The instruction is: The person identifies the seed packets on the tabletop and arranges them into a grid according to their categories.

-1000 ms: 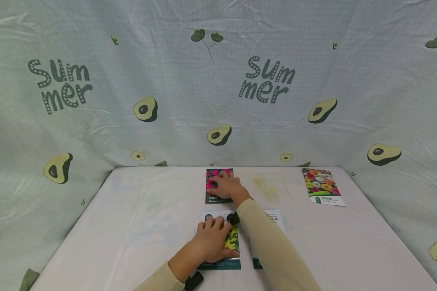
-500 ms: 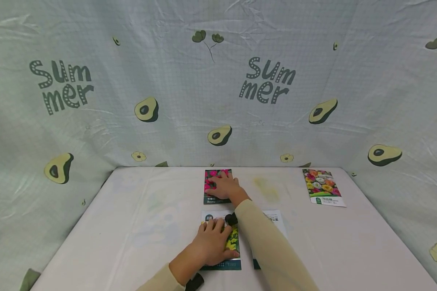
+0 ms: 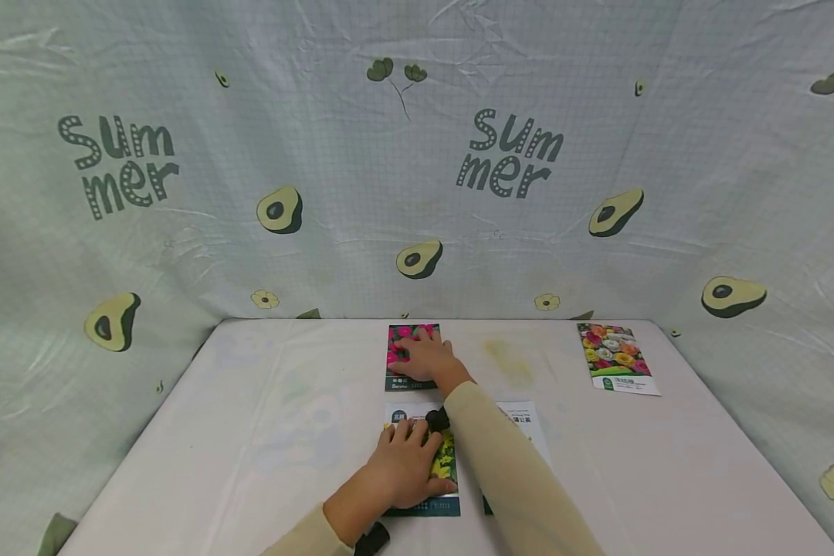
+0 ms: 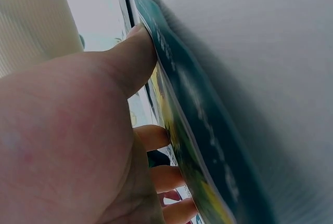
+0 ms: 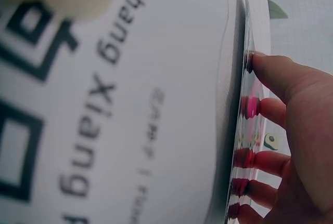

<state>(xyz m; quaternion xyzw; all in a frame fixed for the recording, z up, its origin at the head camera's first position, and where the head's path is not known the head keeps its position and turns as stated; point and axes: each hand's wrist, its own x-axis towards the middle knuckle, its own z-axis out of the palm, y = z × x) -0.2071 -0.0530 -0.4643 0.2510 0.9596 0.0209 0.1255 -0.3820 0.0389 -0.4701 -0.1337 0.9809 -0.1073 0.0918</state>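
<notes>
My left hand [image 3: 405,467] rests with extended fingers on a seed packet with yellow flowers [image 3: 445,459]. Its dark teal lower band [image 4: 193,96] shows beside my thumb in the left wrist view. Farther back, my right hand [image 3: 425,361] lies spread over a pink-flowered seed packet [image 3: 394,357], covering much of its picture. In the right wrist view, the fingertips of my right hand [image 5: 302,135] touch the shiny face of that pink packet [image 5: 252,106]. My right sleeve crosses over another white-topped seed packet [image 3: 526,419], hiding most of it.
A seed packet with multicoloured flowers [image 3: 615,355] lies slightly turned at the table's back right. The white table [image 3: 271,432] ends at a hanging cloth [image 3: 347,193] printed with avocados. Each wrist carries a small black camera.
My right hand has slid the pink-flowered packet slightly to the left, and the right sleeve has shifted with it. My left hand stays on the yellow-flowered packet.
</notes>
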